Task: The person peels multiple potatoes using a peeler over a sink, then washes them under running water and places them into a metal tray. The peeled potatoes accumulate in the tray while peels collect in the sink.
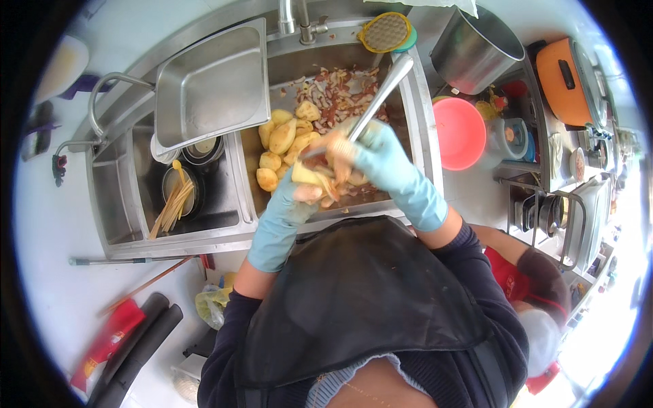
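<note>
My left hand, in a light blue glove, holds a partly peeled potato low over the right sink basin. In a matching glove, my right hand grips a metal-handled tool that looks like a peeler. The tool's handle slants up to the right; its working end, by the potato, is blurred. Peeled potatoes lie heaped in the basin just beyond my left hand. Behind both hands spreads a pile of brown and pale potato peelings.
A steel pan rests tilted across the left basin, above bowls and wooden sticks. The faucet stands behind. To the right are a pink basin, a steel pot and an orange cooker. Another person is close at right.
</note>
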Motion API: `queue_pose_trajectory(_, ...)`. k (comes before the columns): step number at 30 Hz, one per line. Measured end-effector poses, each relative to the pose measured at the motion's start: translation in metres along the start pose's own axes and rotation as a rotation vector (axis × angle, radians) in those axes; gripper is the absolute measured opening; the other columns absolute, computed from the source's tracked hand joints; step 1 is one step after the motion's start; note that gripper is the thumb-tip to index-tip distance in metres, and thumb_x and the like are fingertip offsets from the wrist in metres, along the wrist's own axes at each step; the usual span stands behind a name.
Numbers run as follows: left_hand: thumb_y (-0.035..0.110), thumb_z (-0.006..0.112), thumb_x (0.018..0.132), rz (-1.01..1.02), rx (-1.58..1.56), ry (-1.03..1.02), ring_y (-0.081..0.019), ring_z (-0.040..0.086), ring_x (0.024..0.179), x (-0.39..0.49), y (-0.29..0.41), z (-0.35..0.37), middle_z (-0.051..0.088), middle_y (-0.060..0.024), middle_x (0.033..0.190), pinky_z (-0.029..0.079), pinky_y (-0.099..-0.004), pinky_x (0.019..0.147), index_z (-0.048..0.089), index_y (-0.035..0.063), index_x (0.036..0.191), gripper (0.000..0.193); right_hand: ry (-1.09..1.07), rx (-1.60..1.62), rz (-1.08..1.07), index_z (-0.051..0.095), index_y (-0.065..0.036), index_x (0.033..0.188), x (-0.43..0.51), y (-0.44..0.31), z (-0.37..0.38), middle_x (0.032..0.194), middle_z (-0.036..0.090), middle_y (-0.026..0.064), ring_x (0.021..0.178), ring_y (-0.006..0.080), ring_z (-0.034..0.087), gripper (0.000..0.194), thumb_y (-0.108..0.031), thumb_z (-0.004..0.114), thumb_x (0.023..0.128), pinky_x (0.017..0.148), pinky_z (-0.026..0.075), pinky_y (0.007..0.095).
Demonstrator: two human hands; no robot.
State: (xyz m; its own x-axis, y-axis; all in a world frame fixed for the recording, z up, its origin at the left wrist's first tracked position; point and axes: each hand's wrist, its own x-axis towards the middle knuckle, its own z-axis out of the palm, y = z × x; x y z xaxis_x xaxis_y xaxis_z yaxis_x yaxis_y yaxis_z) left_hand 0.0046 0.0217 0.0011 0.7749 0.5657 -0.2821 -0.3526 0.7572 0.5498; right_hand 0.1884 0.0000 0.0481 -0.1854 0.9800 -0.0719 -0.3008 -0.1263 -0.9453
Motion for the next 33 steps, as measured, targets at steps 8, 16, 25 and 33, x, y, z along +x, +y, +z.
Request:
queue_pose_trajectory(8, 0.022, 0.071, 0.059, 0.053, 0.025, 0.078, -0.0206, 0.06, 0.075, -0.013, -0.002, -0.001, 0.058, -0.0161, 0.1, 0.046, -0.0234, 0.05, 0.037, -0.0025, 0.126, 0.08, 0.375, -0.16, 0.018, 0.06, 0.004, 0.097, 0.011, -0.005, -0.023, 0.058, 0.053, -0.0001, 0.046, 0.0042, 0.043, 0.028, -0.021, 0.049, 0.09, 0.04, 0.033, 0.0172)
queue_pose_trajectory(16, 0.02, 0.071, 0.055, 0.003, 0.017, -0.061, -0.0196, 0.061, 0.074, -0.001, -0.001, -0.007, 0.058, -0.015, 0.096, 0.044, -0.0229, 0.046, 0.042, -0.0029, 0.12, 0.074, 0.049, 0.061, 0.027, 0.061, 0.002, 0.087, 0.01, 0.012, -0.001, 0.057, 0.056, 0.0022, 0.049, 0.0072, 0.051, 0.022, -0.02, 0.059, 0.087, 0.041, 0.037, 0.0193)
queue_pose_trajectory(25, 0.011, 0.078, 0.049, 0.089, 0.23, 0.034, -0.0194, 0.06, 0.08, -0.011, 0.009, 0.001, 0.054, -0.0112, 0.102, 0.05, -0.0278, 0.068, 0.035, 0.0007, 0.129, 0.092, 0.272, -0.198, 0.059, 0.064, -0.001, 0.088, 0.013, -0.009, -0.031, 0.056, 0.056, 0.0008, 0.05, 0.0063, 0.051, 0.023, -0.022, 0.055, 0.088, 0.045, 0.039, 0.02)
queue_pose_trajectory(33, 0.008, 0.08, 0.047, -0.065, 0.249, 0.117, -0.0167, 0.054, 0.096, -0.006, 0.005, -0.002, 0.052, -0.0082, 0.109, 0.048, -0.0292, 0.08, 0.038, 0.0023, 0.126, 0.089, -0.118, -0.149, 0.018, 0.062, 0.002, 0.092, -0.008, -0.006, 0.013, 0.063, 0.058, 0.0022, 0.054, 0.0069, 0.051, 0.022, -0.018, 0.06, 0.085, 0.05, 0.041, 0.0197)
